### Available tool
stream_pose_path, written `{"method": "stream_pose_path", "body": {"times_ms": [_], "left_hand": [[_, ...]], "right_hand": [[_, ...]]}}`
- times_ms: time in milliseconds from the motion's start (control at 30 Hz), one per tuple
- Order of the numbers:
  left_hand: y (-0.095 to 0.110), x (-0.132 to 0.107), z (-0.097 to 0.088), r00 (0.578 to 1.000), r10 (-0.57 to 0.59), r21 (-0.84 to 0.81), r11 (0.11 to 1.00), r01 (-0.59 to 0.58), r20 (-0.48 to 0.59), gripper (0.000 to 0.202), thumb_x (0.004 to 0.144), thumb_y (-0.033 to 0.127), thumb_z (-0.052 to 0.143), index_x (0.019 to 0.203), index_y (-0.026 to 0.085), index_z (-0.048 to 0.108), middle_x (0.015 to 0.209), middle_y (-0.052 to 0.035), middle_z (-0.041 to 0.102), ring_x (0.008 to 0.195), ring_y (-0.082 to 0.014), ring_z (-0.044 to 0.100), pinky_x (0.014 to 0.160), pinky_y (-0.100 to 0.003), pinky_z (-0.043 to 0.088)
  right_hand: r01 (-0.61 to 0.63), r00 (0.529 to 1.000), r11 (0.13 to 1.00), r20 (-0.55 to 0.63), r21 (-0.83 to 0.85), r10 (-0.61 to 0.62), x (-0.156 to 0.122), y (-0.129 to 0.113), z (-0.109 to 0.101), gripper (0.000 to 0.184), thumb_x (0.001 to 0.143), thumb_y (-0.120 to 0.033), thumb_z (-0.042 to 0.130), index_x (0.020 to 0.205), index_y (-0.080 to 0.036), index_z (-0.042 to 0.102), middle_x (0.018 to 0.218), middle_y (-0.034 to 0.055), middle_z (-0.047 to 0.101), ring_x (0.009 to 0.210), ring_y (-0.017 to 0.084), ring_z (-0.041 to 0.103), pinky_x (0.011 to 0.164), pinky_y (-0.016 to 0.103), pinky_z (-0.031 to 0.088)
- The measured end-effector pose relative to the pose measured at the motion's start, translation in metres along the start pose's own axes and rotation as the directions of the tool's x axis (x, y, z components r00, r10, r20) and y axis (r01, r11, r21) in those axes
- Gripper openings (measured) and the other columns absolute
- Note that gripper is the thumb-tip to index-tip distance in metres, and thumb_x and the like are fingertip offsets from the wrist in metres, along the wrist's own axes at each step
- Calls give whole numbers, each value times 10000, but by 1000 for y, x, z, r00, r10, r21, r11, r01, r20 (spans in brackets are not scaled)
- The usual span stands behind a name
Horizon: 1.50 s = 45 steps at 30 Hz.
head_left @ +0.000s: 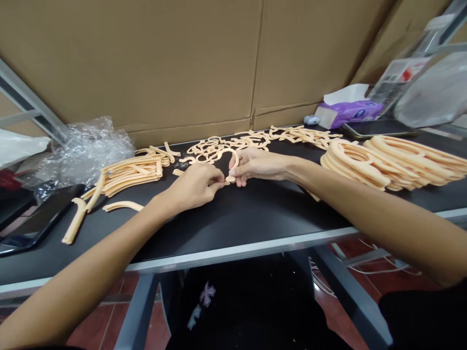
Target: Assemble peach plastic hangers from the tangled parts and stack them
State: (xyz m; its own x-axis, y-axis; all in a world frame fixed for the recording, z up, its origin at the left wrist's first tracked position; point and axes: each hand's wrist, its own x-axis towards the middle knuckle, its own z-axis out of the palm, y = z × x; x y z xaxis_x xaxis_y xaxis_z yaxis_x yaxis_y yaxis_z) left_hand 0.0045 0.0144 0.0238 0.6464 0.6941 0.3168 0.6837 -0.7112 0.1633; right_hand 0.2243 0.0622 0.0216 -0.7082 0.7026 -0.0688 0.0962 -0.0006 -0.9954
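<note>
In front of me my right hand (250, 166) is closed on a cream plastic hanger hook (236, 158), its curve rising above the thumb and its round base at the fingertips. Against that base, my left hand (199, 187) pinches a small cream plastic piece (227, 183); most of this piece is hidden by the fingers. Behind both hands lies a loose pile of similar hooks (209, 148). Left of them is a stack of cream hanger arms (133, 175), with a few single arms (75, 223) lying nearer me.
Overlapping cream hangers (386, 163) lie at the right of the black table (248, 218). More thin cream pieces (306, 136) lie toward the back. A purple tissue pack (355, 113), a dark phone-like slab (379, 128), clear plastic wrap (93, 141) and a cardboard wall (175, 63) surround the work.
</note>
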Motion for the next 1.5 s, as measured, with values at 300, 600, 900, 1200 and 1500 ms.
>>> {"method": "stream_pose_path", "body": {"times_ms": [300, 600, 900, 1200, 1500], "left_hand": [[0, 1, 1, 1000, 22, 40, 999, -22, -10, 180, 876, 103, 625, 815, 158, 785, 792, -59, 779, 727, -193, 694, 729, -298, 485], [-1, 0, 0, 1000, 14, 16, 1000, -14, -17, 188, 869, 102, 639, 837, 165, 813, 820, -51, 815, 723, -184, 727, 730, -286, 499], [-2, -1, -1, 996, -81, -93, 993, 78, -27, 136, 857, 142, 672, 806, 159, 797, 764, -24, 806, 669, -155, 712, 677, -255, 481], [-3, -2, 1, 994, -107, -136, 986, 101, -35, 122, 855, 147, 686, 782, 155, 784, 762, -27, 801, 679, -159, 711, 680, -258, 481], [-1, -3, 3, 997, -61, -59, 997, 58, -51, 137, 877, 125, 686, 757, 147, 748, 722, -35, 766, 634, -156, 663, 649, -269, 450]], "right_hand": [[-38, 999, 999, -13, -28, 38, 0, -4, 1, 210, 867, 30, 698, 842, -145, 586, 646, 19, 725, 545, 109, 692, 557, 199, 565], [53, 995, 974, -67, -219, -70, -1, -3, 7, 205, 894, 29, 639, 841, -157, 570, 641, 4, 717, 535, 103, 679, 528, 200, 560], [148, 982, 943, -65, -299, -175, 1, 0, 11, 252, 897, 37, 615, 821, -185, 524, 576, -50, 657, 506, 116, 676, 493, 211, 549], [162, 972, 923, -106, -348, -210, -2, 0, 18, 263, 889, 51, 601, 818, -190, 525, 585, -66, 642, 521, 98, 666, 510, 204, 548], [178, 960, 896, -130, -408, -249, -6, 2, 22, 218, 872, 4, 602, 829, -202, 542, 667, -58, 633, 574, 108, 666, 543, 231, 550]]}}
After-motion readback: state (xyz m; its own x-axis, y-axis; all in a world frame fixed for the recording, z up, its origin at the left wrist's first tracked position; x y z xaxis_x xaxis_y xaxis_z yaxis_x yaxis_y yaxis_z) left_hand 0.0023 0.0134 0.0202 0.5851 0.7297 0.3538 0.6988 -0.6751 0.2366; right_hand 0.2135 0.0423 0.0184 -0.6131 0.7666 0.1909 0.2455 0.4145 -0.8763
